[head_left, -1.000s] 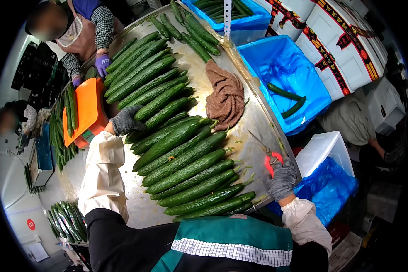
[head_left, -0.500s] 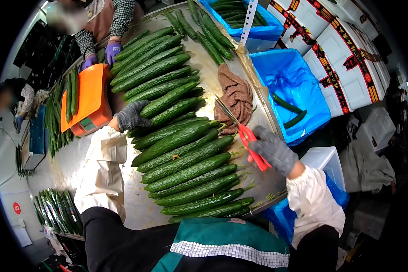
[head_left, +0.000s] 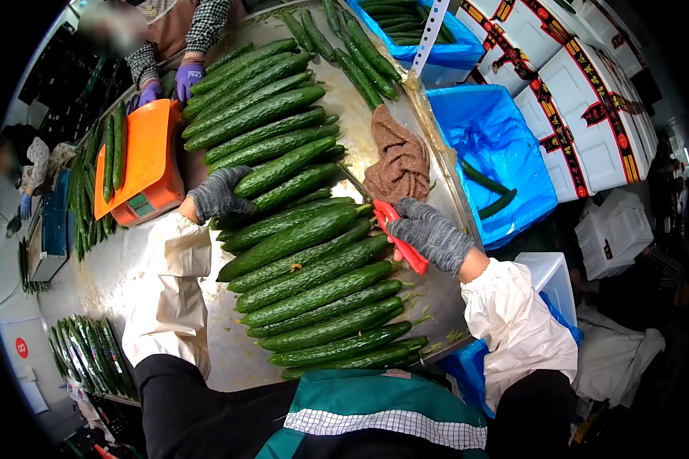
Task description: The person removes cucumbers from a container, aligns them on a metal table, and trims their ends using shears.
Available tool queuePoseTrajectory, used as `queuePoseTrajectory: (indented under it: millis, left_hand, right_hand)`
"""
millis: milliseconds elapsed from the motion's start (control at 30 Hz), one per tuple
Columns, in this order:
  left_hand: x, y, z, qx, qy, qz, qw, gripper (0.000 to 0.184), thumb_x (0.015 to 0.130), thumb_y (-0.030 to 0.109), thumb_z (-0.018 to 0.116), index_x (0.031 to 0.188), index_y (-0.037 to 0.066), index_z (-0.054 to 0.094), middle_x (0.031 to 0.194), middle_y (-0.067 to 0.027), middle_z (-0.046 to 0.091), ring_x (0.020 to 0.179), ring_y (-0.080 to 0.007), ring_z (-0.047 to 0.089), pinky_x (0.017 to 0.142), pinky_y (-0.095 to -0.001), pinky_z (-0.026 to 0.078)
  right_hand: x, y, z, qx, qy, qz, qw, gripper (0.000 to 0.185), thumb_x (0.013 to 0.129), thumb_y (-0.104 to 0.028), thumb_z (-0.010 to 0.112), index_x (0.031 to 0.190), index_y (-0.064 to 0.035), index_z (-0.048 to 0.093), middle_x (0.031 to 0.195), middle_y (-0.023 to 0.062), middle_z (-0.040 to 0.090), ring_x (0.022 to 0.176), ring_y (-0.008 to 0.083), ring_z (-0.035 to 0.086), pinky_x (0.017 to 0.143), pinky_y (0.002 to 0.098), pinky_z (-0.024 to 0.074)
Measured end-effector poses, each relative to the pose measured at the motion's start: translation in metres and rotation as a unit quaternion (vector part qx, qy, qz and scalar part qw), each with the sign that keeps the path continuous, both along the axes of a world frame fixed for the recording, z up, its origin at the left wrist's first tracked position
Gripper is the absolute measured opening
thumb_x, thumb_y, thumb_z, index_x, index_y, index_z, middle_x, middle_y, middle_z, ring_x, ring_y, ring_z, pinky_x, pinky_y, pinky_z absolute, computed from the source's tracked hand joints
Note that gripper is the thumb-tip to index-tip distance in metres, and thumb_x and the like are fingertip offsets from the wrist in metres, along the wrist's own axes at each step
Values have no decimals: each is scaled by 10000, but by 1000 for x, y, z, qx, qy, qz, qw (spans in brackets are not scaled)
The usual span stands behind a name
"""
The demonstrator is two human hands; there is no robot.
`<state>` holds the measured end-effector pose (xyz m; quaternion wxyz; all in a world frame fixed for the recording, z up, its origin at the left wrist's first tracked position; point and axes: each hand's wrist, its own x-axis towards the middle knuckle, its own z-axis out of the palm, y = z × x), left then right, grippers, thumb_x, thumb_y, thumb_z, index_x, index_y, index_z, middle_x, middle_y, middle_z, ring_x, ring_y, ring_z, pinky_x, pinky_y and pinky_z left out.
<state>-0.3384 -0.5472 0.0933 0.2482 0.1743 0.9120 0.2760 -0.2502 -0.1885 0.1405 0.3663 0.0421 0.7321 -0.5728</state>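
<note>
Many green cucumbers [head_left: 314, 264] lie side by side in a long row on the metal table, their stem ends mostly to the right. My left hand [head_left: 220, 196], in a grey glove, is closed at the left end of a cucumber [head_left: 283, 168] midway along the row. My gloved right hand [head_left: 435, 233] grips red-handled scissors [head_left: 400, 239]. Their blades point up and left, with the tips close to the stem ends near the held cucumber. Just beyond the blades lies a crumpled brown cloth [head_left: 398, 159].
An orange scale [head_left: 147, 164] bearing cucumbers stands at left, near a co-worker's purple-gloved hands [head_left: 188, 79]. Beyond the table's right edge are a blue-lined box [head_left: 505, 138] with cucumbers inside and stacked white boxes [head_left: 578, 99]. Wrapped cucumbers [head_left: 92, 356] lie at lower left.
My right hand has moved left with the scissors, bringing the blades from beside the cloth to the cucumbers' stem ends. My left hand stays at about the same place on the row.
</note>
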Motion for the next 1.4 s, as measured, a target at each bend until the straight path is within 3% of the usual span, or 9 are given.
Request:
queuePoseTrajectory:
  millis: [100,200,267,500,767,1400]
  left_hand:
    - [2,3,3,-11,7,2,1000,738,555,232,774,1153,-37,435,1105,-200,518,1058,-287,477,896,-319,370]
    - [3,3,2,5,-7,20,1000,715,540,149,784,1139,-48,447,1095,-173,522,1045,-229,463,901,-298,349]
    - [4,3,4,-20,22,2,1000,742,563,235,772,1161,-38,429,1137,-201,497,1082,-283,460,914,-315,356]
    - [4,3,2,-16,16,7,1000,754,567,244,771,1172,-37,419,1154,-200,485,1094,-281,451,921,-318,353]
    - [6,4,4,-30,22,9,999,758,566,245,770,1179,-27,417,1150,-202,488,1093,-292,451,919,-319,354]
    - [7,3,2,21,3,5,1000,724,578,200,761,1174,-30,421,1143,-197,495,1087,-272,457,920,-312,349]
  right_hand:
    - [-1,-2,-2,12,-18,1,1000,211,811,-185,477,926,-9,465,738,74,558,494,139,562,407,236,420]
    - [3,-7,-2,14,8,-27,1000,159,797,-144,480,897,-22,468,622,77,520,426,161,539,366,278,412]
    - [3,-8,-6,46,11,-22,999,170,803,-151,479,920,-28,462,605,67,516,419,150,530,354,278,407]
    - [5,-7,-5,58,3,-36,998,198,807,-155,480,958,-29,449,618,67,526,420,142,528,361,269,416]
    - [-2,-3,5,-32,-14,-67,997,234,810,-161,483,987,-15,440,645,71,542,452,161,548,381,265,429]
    - [-8,-17,12,14,10,-79,997,205,819,-171,472,969,-34,445,629,78,545,409,167,529,347,285,414]
